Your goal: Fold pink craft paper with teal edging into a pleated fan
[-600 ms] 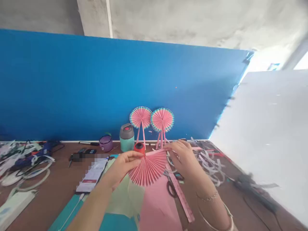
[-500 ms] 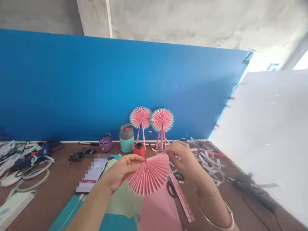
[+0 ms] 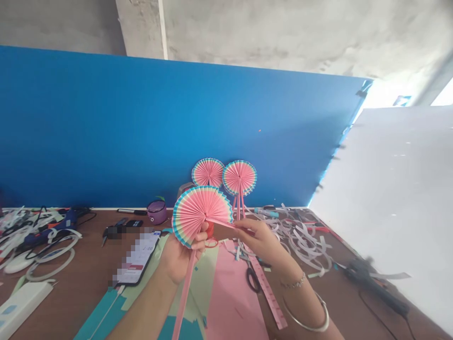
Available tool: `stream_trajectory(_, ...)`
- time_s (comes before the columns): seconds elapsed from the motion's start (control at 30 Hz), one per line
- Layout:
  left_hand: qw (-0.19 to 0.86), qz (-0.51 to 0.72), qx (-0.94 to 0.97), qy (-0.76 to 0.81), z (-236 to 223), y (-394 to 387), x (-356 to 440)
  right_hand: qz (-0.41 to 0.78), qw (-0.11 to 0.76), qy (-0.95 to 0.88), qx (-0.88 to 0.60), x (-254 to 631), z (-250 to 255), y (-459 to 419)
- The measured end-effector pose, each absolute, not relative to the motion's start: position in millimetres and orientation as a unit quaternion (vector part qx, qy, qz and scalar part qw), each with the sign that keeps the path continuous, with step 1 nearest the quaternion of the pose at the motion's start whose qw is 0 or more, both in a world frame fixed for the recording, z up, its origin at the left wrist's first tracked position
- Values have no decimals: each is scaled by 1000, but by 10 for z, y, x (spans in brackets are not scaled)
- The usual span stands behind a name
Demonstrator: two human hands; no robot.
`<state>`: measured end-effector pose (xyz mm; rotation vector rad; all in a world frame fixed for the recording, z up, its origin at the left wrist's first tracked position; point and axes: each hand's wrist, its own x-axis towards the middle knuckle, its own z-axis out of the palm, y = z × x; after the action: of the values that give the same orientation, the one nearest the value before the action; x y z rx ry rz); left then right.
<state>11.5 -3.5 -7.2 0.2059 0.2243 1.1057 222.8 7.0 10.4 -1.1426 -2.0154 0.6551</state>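
Note:
A pleated paper fan point(image 3: 193, 212), pink with a yellow and blue rim, is spread to most of a circle above the table. My left hand point(image 3: 182, 257) is closed round its lower middle, and a long pink paper strip point(image 3: 184, 297) hangs down from there. With fingers pinched, my right hand point(image 3: 260, 238) grips the end of another pink strip point(image 3: 222, 223) along the fan's right lower edge. Pink paper point(image 3: 233, 293) and pale green paper point(image 3: 208, 264) lie below. Scissors point(image 3: 253, 279) and a pink ruler point(image 3: 267, 288) are under my right hand.
Two finished-looking fans point(image 3: 239, 177) stand against the blue partition point(image 3: 141, 127). A phone point(image 3: 139, 259), a purple pot point(image 3: 156, 211) and a power strip point(image 3: 24, 304) are at left. Paper scraps point(image 3: 307, 241) and a glue gun point(image 3: 378, 283) lie at right.
The fan has opened from a plain pink half-round to a wider round showing its coloured rim, and now stands higher. A hanging strip has come into view below my left hand.

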Motion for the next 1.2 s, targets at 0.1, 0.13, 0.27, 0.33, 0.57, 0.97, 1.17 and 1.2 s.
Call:
stream_trajectory(0.1, 835, 539, 73, 84, -82, -47, 167, 260, 367, -775, -444, 2187, 69, 88)
stream_trajectory(0.13, 830, 548, 67, 76, -91, -51, 182, 261, 372, -773, -443, 2172, 63, 85)
stream_trajectory(0.27, 813, 576, 66, 49, -135, -65, 219, 289, 376, -768, -431, 2093, 70, 37)
stream_trajectory(0.33, 808, 583, 75, 49, -157, -63, 219, 301, 368, -765, -434, 2049, 83, 3)
stream_trajectory(0.57, 798, 589, 71, 104, -215, -8, 219, 330, 362, -755, -436, 1941, 91, -57)
stream_trajectory(0.97, 724, 646, 194, 148, -144, -67, 285, 309, 409, -720, -468, 1844, -5, -51)
stream_trajectory(1.17, 688, 659, 245, 178, -123, -51, 318, 299, 388, -740, -460, 1851, 37, -65)
stream_trajectory(1.2, 686, 661, 248, 176, -117, -53, 322, 298, 384, -742, -461, 1849, 37, -64)
